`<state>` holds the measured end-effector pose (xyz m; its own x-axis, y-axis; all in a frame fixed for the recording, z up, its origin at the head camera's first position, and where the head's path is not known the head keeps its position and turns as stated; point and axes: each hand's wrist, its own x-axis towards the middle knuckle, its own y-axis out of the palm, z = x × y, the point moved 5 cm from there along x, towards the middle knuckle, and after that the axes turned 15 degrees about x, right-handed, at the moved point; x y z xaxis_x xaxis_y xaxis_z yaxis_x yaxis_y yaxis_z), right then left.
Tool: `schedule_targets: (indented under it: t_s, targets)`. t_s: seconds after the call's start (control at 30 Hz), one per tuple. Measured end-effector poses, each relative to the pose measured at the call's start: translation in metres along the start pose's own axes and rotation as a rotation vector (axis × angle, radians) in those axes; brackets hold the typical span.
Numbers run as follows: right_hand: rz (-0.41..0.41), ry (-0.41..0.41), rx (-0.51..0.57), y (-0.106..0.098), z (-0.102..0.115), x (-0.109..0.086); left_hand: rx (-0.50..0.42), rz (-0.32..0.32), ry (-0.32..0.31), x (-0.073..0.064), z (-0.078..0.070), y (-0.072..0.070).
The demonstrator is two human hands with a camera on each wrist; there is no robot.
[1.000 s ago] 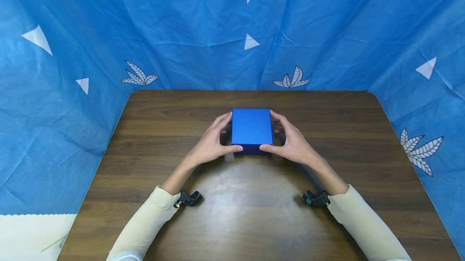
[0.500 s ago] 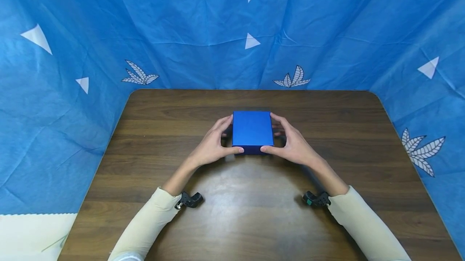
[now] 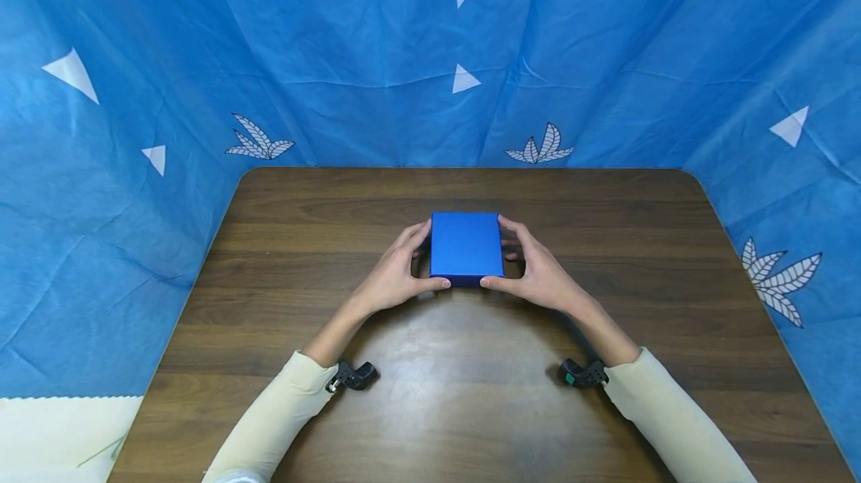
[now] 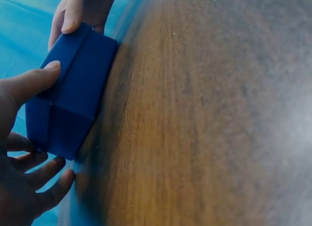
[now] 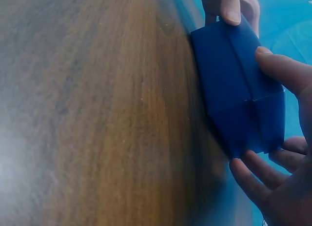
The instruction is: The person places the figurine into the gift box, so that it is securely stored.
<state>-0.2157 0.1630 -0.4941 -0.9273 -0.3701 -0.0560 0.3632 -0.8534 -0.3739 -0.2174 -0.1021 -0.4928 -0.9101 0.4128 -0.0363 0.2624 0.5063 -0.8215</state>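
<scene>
A square blue box point(image 3: 463, 259) stands on the wooden table between both hands. Its lid point(image 3: 467, 244) sits over the base point(image 4: 85, 87), and a seam between the two shows in both wrist views. My left hand point(image 3: 393, 270) grips the lid from the left, thumb on the front face and fingers round the back corner. From the right, my right hand point(image 3: 545, 274) grips it in the same way, thumb point(image 5: 280, 70) on the lid's front. The lower fingers of each hand spread beside the box's side walls. The inside of the box is hidden.
The brown wooden table point(image 3: 323, 206) extends around the box on all sides. Behind it and at both sides hangs a blue cloth point(image 3: 377, 34) with white triangles and leaf prints. Black wrist cameras point(image 3: 356, 376) are worn on both forearms.
Both hands have moved slightly down with the lid, which now sits lower over the base. Less of the box's front face shows, while its bottom edge has stayed in place.
</scene>
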Motion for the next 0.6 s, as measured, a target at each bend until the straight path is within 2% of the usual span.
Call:
schedule_targets:
  t_s: [0.23, 0.4, 0.5, 0.6]
  targets:
    - [0.005, 0.007, -0.01, 0.0, 0.001, 0.001, 0.013, -0.001, -0.008, 0.001, 0.002, 0.001]
    - [0.022, 0.013, -0.02, -0.003, 0.002, 0.0, 0.042, -0.004, -0.011, -0.002, 0.009, -0.001]
    - [0.026, 0.015, -0.033, -0.009, 0.002, -0.003, 0.075, -0.034, 0.001, -0.008, 0.016, -0.006]
    - [0.013, 0.028, -0.068, -0.018, -0.001, -0.008, 0.145, -0.097, 0.016, -0.017, 0.025, -0.017]
